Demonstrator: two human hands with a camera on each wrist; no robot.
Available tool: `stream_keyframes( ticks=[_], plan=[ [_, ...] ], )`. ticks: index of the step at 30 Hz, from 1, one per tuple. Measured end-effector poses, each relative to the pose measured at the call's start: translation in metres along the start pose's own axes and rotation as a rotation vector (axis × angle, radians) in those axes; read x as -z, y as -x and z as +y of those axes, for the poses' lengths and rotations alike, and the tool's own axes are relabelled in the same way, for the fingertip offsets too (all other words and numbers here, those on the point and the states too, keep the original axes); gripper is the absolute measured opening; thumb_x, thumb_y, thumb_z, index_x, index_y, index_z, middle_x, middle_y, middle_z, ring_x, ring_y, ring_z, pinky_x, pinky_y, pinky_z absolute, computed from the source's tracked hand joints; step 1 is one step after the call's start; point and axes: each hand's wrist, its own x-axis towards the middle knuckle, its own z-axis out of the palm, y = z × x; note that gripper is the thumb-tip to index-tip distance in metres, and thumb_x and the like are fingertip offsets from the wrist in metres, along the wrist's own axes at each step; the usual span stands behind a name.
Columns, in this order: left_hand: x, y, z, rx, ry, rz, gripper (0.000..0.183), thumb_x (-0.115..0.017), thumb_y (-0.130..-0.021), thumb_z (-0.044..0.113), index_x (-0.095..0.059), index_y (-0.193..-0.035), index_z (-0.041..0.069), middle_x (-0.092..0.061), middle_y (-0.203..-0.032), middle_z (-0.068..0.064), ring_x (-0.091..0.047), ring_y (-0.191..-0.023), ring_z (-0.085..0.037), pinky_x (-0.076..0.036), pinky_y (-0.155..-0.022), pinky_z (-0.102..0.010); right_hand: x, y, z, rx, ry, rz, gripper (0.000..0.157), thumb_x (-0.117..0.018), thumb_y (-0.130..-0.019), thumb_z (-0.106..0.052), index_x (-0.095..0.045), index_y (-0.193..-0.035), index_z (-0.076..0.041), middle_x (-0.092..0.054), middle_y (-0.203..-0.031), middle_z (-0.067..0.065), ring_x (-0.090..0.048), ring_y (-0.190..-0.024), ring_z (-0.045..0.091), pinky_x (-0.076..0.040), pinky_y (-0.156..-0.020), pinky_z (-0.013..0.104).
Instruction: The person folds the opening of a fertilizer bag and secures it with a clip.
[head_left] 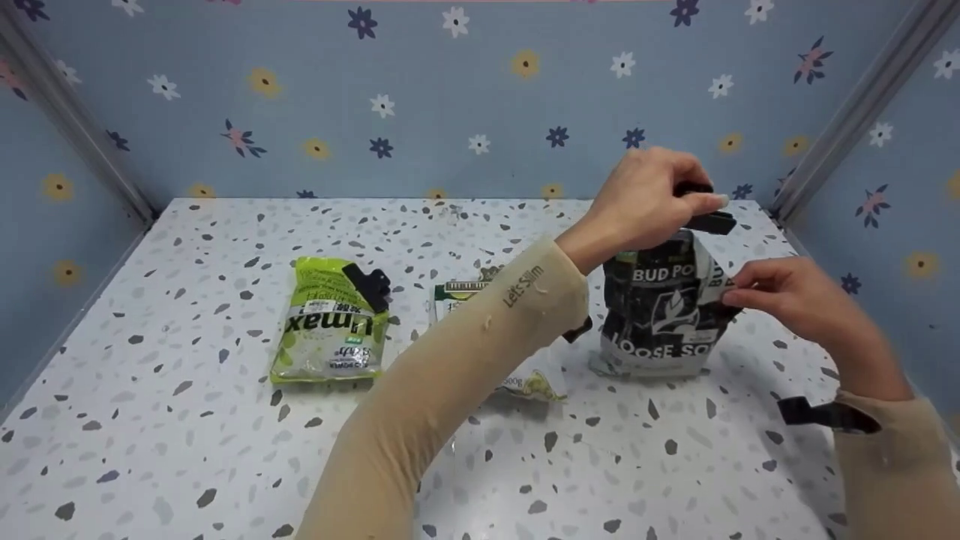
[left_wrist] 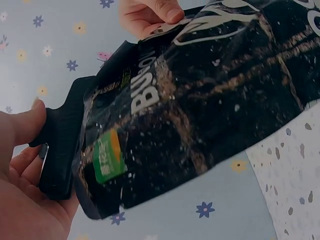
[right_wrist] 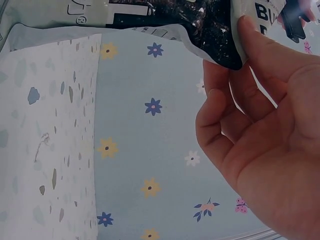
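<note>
A black bag of loose soil [head_left: 660, 300] printed "BUD PO" and "LOOSE SO" stands upright at the right of the table. My left hand [head_left: 649, 199] holds a black clip [head_left: 711, 221] by its handles, just over the bag's top. In the left wrist view the clip [left_wrist: 62, 145] lies right along the bag's top edge; whether its jaws bite the bag I cannot tell. My right hand [head_left: 795, 300] pinches the folded upper right corner of the bag between thumb and fingers, as the right wrist view also shows on the bag's corner [right_wrist: 220, 45].
To the left lies a green and white bag [head_left: 330, 330] with a black clip [head_left: 367, 285] on its upper right corner. Another bag [head_left: 540, 382] lies mid-table, mostly hidden under my left forearm. Patterned blue walls [head_left: 450, 97] enclose the back and sides.
</note>
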Motion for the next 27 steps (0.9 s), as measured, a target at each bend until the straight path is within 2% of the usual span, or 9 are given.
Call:
stream_keyframes(
  ticks=[7, 15, 23, 27],
  plan=[
    [-0.007, -0.005, 0.009, 0.007, -0.025, -0.017, 0.019, -0.071, -0.093, 0.040, -0.076, -0.103, 0.024, -0.069, -0.094, 0.015, -0.060, -0.090, -0.001, -0.042, -0.078, -0.015, 0.000, 0.000, 0.000, 0.008, 0.022, 0.001, 0.007, -0.070, -0.091, 0.001, -0.073, -0.087, -0.004, -0.069, -0.079, 0.004, -0.061, -0.066, 0.010, -0.049, -0.062, 0.020],
    [-0.009, -0.008, 0.017, 0.016, 0.013, -0.020, 0.018, -0.072, -0.092, 0.040, -0.077, -0.098, 0.024, -0.069, -0.088, 0.016, -0.059, -0.085, -0.001, -0.042, -0.075, -0.016, 0.000, 0.000, 0.001, 0.035, 0.036, 0.005, 0.007, -0.070, -0.091, 0.001, -0.073, -0.088, -0.005, -0.068, -0.080, 0.002, -0.060, -0.067, 0.010, -0.049, -0.062, 0.020],
    [-0.019, -0.009, 0.016, 0.046, -0.021, -0.093, 0.016, -0.074, -0.091, 0.040, -0.077, -0.097, 0.025, -0.068, -0.086, 0.015, -0.058, -0.084, -0.003, -0.042, -0.073, -0.018, 0.002, 0.001, -0.001, 0.057, 0.031, 0.010, 0.008, -0.071, -0.090, 0.002, -0.074, -0.088, -0.005, -0.069, -0.080, 0.000, -0.062, -0.068, 0.009, -0.050, -0.063, 0.019],
    [-0.025, -0.010, 0.017, 0.023, -0.081, -0.127, 0.015, -0.074, -0.091, 0.039, -0.078, -0.097, 0.026, -0.068, -0.087, 0.016, -0.058, -0.085, -0.002, -0.043, -0.074, -0.018, 0.002, 0.000, -0.001, 0.036, 0.042, 0.011, 0.007, -0.071, -0.090, 0.000, -0.074, -0.088, -0.006, -0.070, -0.078, 0.003, -0.062, -0.068, 0.010, -0.050, -0.063, 0.020]
  ],
)
